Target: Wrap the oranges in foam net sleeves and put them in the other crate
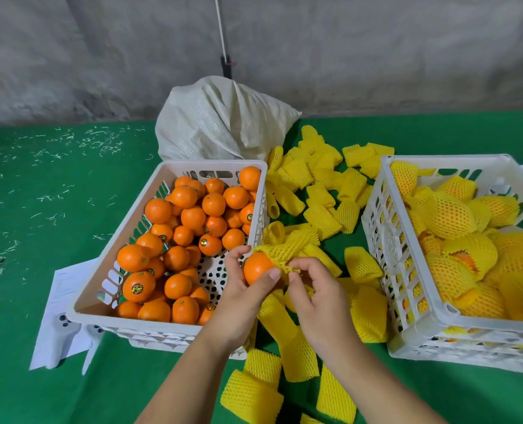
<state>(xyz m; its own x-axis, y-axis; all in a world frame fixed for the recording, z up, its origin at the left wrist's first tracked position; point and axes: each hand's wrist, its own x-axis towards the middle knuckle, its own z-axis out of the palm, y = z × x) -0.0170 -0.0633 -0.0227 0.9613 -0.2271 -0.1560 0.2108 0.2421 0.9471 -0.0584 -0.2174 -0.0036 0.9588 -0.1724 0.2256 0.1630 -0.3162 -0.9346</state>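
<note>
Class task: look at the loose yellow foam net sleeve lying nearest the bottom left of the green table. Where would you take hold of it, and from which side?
Probably pinch the foam net sleeve at its upper open end, coming from above. It lies flattened on the green table, so two fingers can likely nip the soft rim and lift it clear of the sleeves overlapping beside it.

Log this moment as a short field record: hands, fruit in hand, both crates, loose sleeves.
left hand: left hand grips a bare round orange
right hand: right hand pinches a yellow foam net sleeve at the orange's upper right side
wrap state: sleeve touches the orange, which is mostly uncovered
source crate: white slotted plastic crate on the left, holding many bare oranges
target crate: white slotted plastic crate on the right, holding sleeved oranges
loose sleeves: pile of yellow foam sleeves on the green cloth between the crates
behind: white woven sack
</note>
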